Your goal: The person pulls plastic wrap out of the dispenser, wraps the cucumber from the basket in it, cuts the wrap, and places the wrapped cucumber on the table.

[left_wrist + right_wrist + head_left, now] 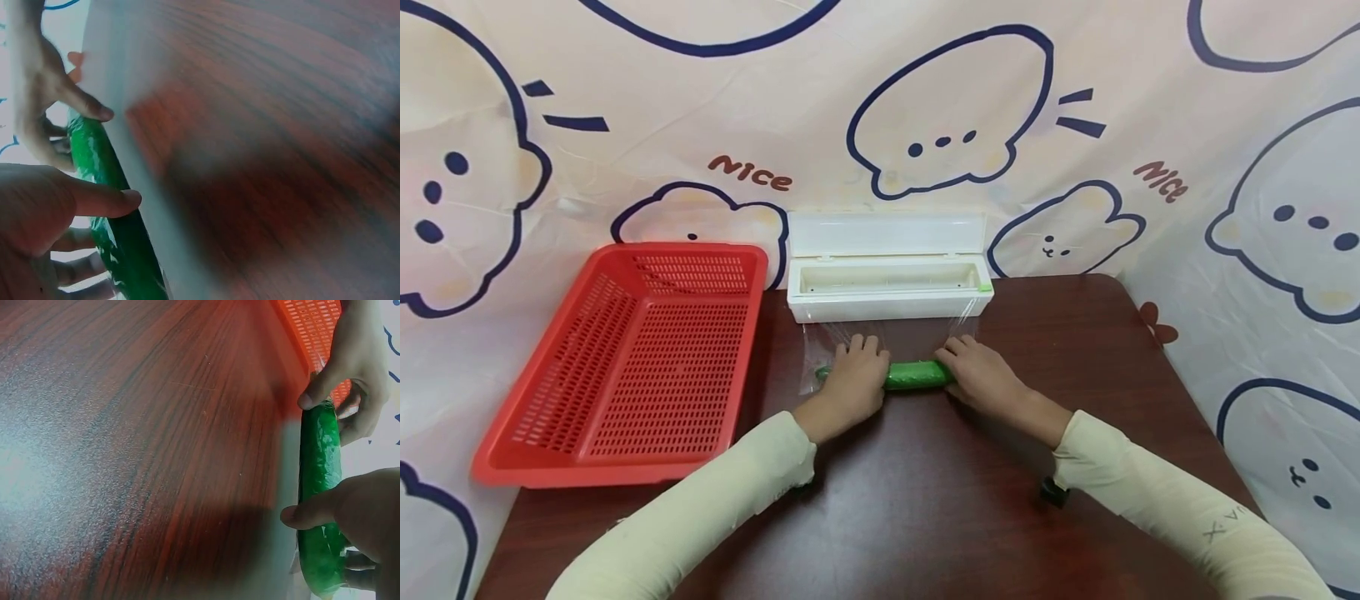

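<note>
A green cucumber [916, 376] lies crosswise near the middle of the table, with clear plastic wrap around it. My left hand [855, 379] grips it toward its left end, thumb on the near side and fingers over the far side, as the left wrist view shows. Near the other end my right hand [983, 377] holds it the same way, its thumb [306, 515] on the near side in the right wrist view. A sheet of clear cling film [816, 346] stretches from the cucumber back to the white wrap dispenser [887, 308], whose lid stands up.
A red perforated plastic basket [741, 367] sits at the left of the dark wood table [925, 517]. Behind the dispenser, a wall covering [820, 108] with cartoon drawings rises at the table's back edge. A small black object [1054, 492] shows beside the right sleeve.
</note>
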`<state>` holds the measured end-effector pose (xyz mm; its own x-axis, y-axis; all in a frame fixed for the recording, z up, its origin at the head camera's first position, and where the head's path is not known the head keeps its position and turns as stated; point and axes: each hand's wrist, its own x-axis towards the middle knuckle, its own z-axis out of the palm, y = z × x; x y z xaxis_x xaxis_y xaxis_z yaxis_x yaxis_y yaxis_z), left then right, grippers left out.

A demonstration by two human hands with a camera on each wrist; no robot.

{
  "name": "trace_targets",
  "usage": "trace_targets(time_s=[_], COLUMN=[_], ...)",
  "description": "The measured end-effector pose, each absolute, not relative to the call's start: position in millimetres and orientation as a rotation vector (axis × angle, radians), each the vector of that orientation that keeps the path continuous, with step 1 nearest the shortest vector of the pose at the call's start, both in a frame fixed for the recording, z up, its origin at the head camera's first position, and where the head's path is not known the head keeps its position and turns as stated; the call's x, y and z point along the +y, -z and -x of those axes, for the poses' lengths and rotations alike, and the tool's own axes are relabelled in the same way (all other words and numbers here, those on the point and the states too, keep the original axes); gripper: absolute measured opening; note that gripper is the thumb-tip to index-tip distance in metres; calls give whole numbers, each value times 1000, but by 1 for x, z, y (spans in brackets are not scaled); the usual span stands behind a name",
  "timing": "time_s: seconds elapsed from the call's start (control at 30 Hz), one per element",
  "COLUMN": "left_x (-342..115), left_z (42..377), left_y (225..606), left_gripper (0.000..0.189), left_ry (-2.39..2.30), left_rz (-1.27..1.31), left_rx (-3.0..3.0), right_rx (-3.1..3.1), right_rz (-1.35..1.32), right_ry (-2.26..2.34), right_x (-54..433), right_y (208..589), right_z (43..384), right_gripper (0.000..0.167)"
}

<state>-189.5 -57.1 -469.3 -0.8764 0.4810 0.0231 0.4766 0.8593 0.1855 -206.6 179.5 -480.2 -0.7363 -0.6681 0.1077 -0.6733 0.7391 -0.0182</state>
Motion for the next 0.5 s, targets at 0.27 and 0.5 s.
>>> trace_targets(time_s=[0.27, 0.5], left_x=[-56, -56], left_z=[188, 187], left_y=[472, 478], left_gripper=[42, 31], left_ry=[-83, -50], left_rz=[-853, -928], left_rx=[3039, 3129], right_rx=[-2882, -2882], right_rz=[-1054, -1081], right_ry=[-136, -103], right_x=[178, 179], right_y=[480, 481], right_z=[207, 208], right_gripper=[48, 47])
